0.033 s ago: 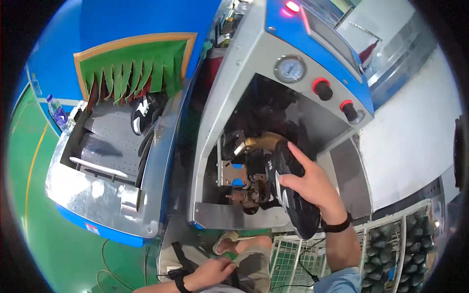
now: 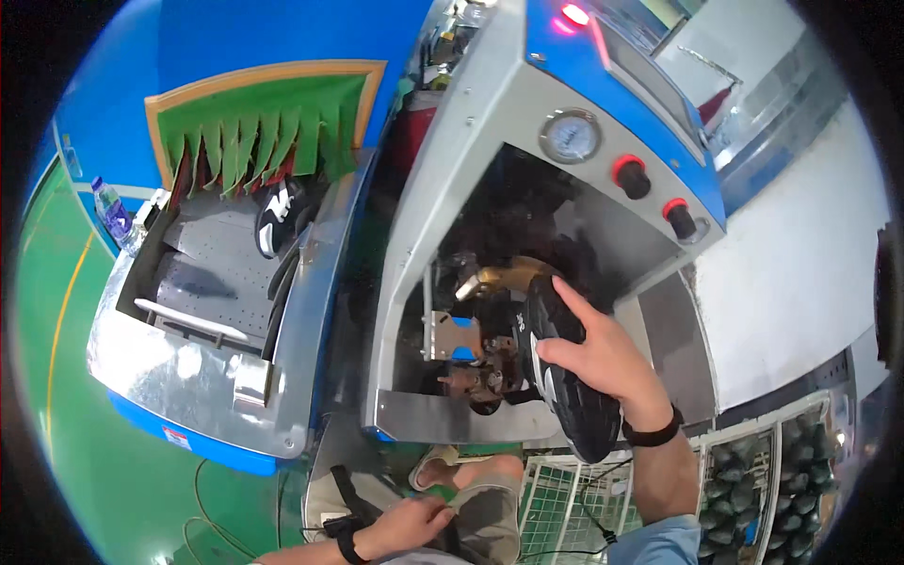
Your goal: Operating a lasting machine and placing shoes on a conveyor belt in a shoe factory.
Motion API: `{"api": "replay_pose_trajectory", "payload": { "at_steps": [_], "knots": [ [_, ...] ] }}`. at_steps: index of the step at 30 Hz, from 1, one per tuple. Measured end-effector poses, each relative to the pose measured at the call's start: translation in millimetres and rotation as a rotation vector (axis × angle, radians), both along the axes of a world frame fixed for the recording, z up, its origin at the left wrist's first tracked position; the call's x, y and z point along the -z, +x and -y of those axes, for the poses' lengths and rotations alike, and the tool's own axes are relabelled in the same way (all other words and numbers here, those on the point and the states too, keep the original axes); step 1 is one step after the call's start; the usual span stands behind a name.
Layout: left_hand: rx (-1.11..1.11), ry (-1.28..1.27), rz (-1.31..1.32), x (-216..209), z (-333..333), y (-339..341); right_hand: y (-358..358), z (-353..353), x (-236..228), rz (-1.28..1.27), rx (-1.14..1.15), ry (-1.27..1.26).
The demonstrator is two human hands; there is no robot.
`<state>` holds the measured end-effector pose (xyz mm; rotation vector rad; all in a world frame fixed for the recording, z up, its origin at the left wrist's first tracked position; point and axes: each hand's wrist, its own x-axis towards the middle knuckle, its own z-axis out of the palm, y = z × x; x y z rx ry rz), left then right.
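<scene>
My right hand (image 2: pixel 603 353) is closed around a black shoe (image 2: pixel 570 400) with a white stripe on its side, thumb and forefinger apart along it. The shoe is tilted, its upper end inside the opening of a grey and blue machine (image 2: pixel 407 311). Beside it are a curved brass-coloured part (image 2: pixel 513 275) and a metal clamp mechanism (image 2: pixel 480 381); whether the shoe touches them I cannot tell. My left hand (image 2: pixel 410 524) rests low by my lap, fingers loosely extended, with nothing visible in it.
A pressure gauge (image 2: pixel 571 137) and two red-ringed black knobs (image 2: pixel 632 176) are on the machine's front. To the left, another black-and-white shoe (image 2: pixel 275 221) lies on a conveyor (image 2: pixel 198 287) below green strips (image 2: pixel 250 141). A white wire rack (image 2: pixel 777 476) with dark, rounded pieces stands at lower right.
The view has shifted slightly, so the machine appears a little further right and lower. My right hand still holds the shoe; my left hand has not visibly moved.
</scene>
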<state>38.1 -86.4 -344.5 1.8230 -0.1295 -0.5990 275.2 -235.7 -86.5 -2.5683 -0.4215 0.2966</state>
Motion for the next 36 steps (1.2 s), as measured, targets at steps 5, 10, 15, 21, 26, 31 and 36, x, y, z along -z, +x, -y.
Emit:
{"api": "replay_pose_trajectory", "payload": {
  "at_steps": [5, 10, 15, 21, 26, 31, 36],
  "knots": [
    [-0.059, -0.088, 0.151, 17, -9, 6, 19, -3, 27, 0.164, -0.048, -0.197],
    [-0.122, -0.109, 0.209, 23, -16, 9, 25, -21, 19, 0.143, 0.031, -0.478],
    [-0.087, 0.002, 0.208, 16, -16, 12, 12, -19, 25, 0.196, -0.003, -0.391],
    [-0.061, -0.022, 0.299, 16, 14, 5, -6, -3, 29, 0.341, 0.02, -0.222],
    [-0.069, -0.089, 0.363, -1, 25, 3, -57, 14, 38, 0.656, -0.07, -0.11],
    [-0.004, -0.576, -0.106, -32, 16, 20, -140, 51, 69, 0.736, -0.008, -0.046],
    [-0.067, -1.298, -0.546, -91, 9, 17, -225, 84, 73, 1.095, -0.4, -0.389]
  ]
}}
